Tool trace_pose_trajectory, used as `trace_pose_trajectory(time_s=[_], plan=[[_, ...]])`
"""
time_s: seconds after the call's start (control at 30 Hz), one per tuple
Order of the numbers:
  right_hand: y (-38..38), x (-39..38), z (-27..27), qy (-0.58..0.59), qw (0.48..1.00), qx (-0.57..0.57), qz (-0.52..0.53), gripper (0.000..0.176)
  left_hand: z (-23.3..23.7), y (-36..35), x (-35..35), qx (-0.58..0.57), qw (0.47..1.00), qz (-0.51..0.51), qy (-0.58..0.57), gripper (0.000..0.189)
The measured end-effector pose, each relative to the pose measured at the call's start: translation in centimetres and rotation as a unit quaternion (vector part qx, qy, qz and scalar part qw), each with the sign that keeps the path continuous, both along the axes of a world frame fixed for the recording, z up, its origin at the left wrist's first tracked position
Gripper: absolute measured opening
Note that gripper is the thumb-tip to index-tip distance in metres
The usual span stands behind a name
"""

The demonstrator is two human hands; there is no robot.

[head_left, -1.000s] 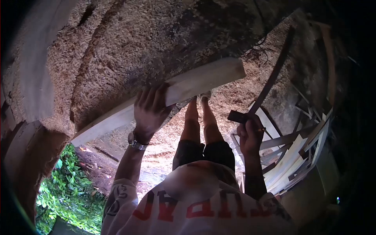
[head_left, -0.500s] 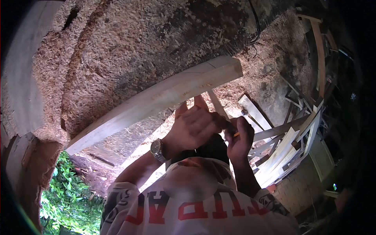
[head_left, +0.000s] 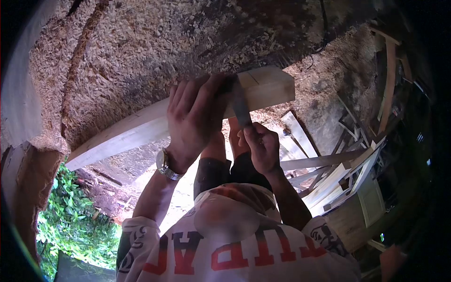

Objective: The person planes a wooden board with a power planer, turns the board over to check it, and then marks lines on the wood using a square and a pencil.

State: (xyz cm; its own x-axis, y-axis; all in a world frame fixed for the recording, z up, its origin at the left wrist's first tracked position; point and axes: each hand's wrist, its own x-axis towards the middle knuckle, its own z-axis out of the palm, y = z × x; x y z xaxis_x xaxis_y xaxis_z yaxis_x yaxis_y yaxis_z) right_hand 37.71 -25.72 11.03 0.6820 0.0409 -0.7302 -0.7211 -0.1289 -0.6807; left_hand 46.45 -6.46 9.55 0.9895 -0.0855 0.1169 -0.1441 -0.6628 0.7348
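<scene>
A long, pale wooden beam [head_left: 273,88] runs across my front, with a dark line on its upper face near the right end. My left hand [head_left: 191,110], a watch on its wrist, reaches over the beam with fingers curled beside the dark, shaded part of a square. The square's flat grey blade [head_left: 241,106] lies across the beam's near side and sticks out below it. Just under the beam, my right hand [head_left: 263,148] is closed at the blade's lower end. The pencil seen in it earlier is hidden by the fingers.
Wood shavings [head_left: 136,51] cover the ground beyond the beam. Offcuts and slats [head_left: 336,185] are piled at the right. A brown timber post or slab [head_left: 30,188] stands at the left, with green plants [head_left: 77,221] below. A dark cable [head_left: 324,28] lies at the top.
My left hand has moved up from below the beam onto it. The square's blade now lies against the beam's side. My right hand has shifted left and up toward it.
</scene>
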Motion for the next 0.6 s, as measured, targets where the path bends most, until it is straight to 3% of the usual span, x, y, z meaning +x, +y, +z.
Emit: trace_pose_trajectory(time_s=[0.1, 0.13, 0.23, 0.33, 0.47, 0.6], plan=[[-2.1, 1.3, -0.8, -0.234, 0.96, -0.106, 0.109, 0.017, -0.6, -0.4, 0.0, 0.011, 1.0, 0.001, -0.02, 0.036], [-2.8, 1.9, 0.3, -0.197, 0.964, -0.142, 0.111, 0.017, -0.7, -0.4, 0.0, 0.012, 1.0, -0.001, -0.02, 0.037], [-3.7, 4.0, 2.5, -0.122, 0.989, -0.077, -0.021, 0.031, -0.8, -0.1, -0.1, 0.017, 1.0, -0.007, -0.016, 0.039], [-3.3, 6.1, 3.6, -0.2, 0.98, -0.004, -0.022, 0.046, -0.9, 0.0, 0.0, 0.019, 1.0, -0.013, -0.014, 0.039], [-4.2, 6.6, 3.5, -0.266, 0.96, 0.056, 0.062, 0.046, -0.8, -0.1, 0.0, 0.021, 1.0, -0.009, -0.02, 0.039], [-2.4, 8.2, 2.7, -0.37, 0.906, -0.101, 0.181, 0.037, -1.2, -0.1, 0.2, 0.029, 0.998, -0.013, -0.045, 0.039]])
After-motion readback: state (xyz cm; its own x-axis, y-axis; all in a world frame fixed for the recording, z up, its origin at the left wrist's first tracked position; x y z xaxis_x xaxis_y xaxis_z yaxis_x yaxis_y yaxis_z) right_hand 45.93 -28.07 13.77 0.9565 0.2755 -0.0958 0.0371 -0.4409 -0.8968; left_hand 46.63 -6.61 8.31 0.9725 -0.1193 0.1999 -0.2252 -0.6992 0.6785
